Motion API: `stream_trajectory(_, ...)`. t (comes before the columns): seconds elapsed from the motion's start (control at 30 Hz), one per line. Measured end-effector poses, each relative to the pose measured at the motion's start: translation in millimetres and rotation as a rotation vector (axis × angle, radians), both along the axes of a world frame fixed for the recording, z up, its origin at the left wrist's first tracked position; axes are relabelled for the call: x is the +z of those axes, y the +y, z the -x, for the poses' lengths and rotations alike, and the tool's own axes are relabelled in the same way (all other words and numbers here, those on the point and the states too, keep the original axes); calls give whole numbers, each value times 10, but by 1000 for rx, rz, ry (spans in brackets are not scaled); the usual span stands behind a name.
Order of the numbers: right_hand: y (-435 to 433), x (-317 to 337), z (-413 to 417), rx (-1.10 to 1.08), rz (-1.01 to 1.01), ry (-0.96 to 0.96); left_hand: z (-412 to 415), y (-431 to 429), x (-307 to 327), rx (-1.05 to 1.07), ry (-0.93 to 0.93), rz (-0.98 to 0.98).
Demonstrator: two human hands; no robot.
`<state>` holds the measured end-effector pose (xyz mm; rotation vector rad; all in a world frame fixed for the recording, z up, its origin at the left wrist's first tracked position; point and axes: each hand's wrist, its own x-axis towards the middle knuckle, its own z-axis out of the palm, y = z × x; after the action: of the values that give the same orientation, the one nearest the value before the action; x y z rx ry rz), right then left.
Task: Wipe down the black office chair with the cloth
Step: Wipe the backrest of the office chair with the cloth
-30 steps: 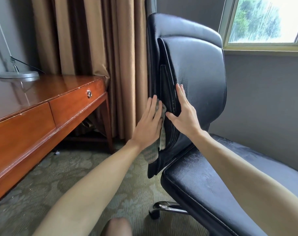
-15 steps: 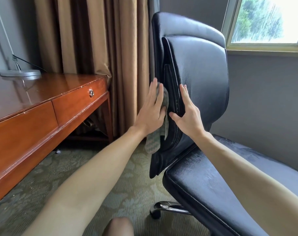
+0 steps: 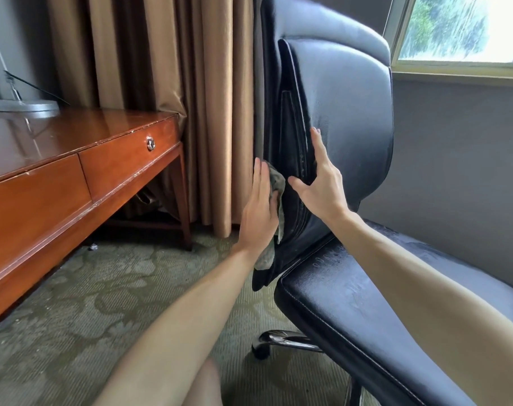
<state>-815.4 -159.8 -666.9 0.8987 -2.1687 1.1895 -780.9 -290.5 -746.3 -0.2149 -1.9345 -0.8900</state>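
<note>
The black office chair (image 3: 349,118) stands right of centre, its leather backrest upright and its seat (image 3: 366,312) running to the lower right. My left hand (image 3: 259,209) presses a grey-green cloth (image 3: 277,183) flat against the left side edge of the backrest; the cloth's lower end hangs below my wrist. My right hand (image 3: 322,183) lies open on the front face of the backrest, thumb hooked around its side edge, and holds nothing.
A wooden desk (image 3: 73,159) with a drawer stands at the left, a lamp base (image 3: 24,106) on it. Tan curtains (image 3: 167,83) hang behind the chair. A window (image 3: 460,27) is at the upper right. Patterned carpet (image 3: 88,317) covers the floor. The chair's chrome base (image 3: 281,341) shows below the seat.
My left hand rose with the cloth along the backrest's side edge, then came back down. My right hand stayed on the backrest front. The view has shifted slightly.
</note>
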Motion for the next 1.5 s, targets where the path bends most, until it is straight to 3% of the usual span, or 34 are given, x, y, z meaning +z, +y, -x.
stream_trajectory(0.23, -12, -12, 13, 10, 23, -11, 48, -69, -512, 151, -2, 326)
stream_trajectory(0.57, -20, -57, 69, 6, 54, -6, 186, -41, 244, 75, 60, 169)
stream_trajectory(0.9, -29, -100, 69, -1, 73, 27, 33, -31, -609, 124, -31, 307)
stream_trajectory(1.03, -22, -268, 49, -27, 49, 72, 31, -73, -566, 108, -51, 328)
stream_trajectory(1.23, 26, -515, 77, -65, 60, -39, 80, -34, -178, 68, -41, 204)
stream_trajectory(1.5, 54, -577, 105, -60, 36, -16, 60, 54, -615, 140, -82, 230)
